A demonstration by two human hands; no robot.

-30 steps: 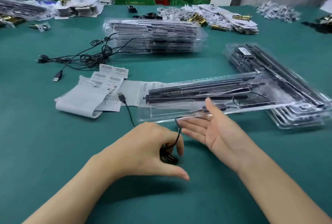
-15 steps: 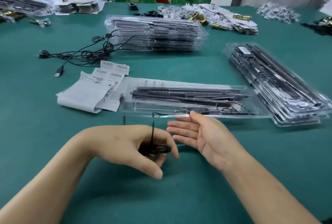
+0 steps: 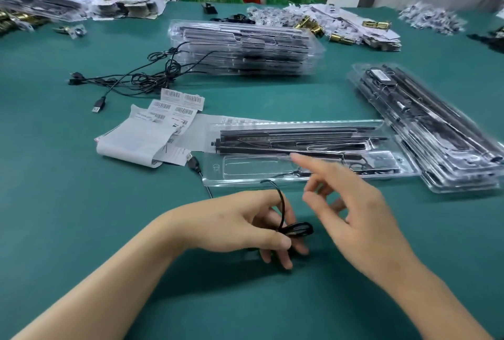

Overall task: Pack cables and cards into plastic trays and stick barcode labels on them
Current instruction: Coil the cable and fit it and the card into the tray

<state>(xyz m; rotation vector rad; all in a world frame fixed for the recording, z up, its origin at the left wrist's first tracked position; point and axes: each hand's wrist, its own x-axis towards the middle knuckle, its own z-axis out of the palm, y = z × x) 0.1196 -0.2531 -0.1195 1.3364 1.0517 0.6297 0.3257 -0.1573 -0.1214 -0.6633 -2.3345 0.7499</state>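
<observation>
Green table point(image 3: 68, 216): left hand point(image 3: 240, 222) pinches coiled cable point(image 3: 297, 229), right hand point(image 3: 360, 216) loose and empty; advise a tight coil to seat in tray point(image 3: 245, 169).

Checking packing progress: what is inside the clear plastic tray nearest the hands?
The clear plastic tray holds long black bars in its far slots and thin black wiring at its right end. Its near rectangular pocket looks empty. The right hand hides part of its near edge.

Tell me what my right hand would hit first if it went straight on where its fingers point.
Probably the clear tray just ahead; the right hand points forward-left over its near edge, though height is unclear.
</observation>
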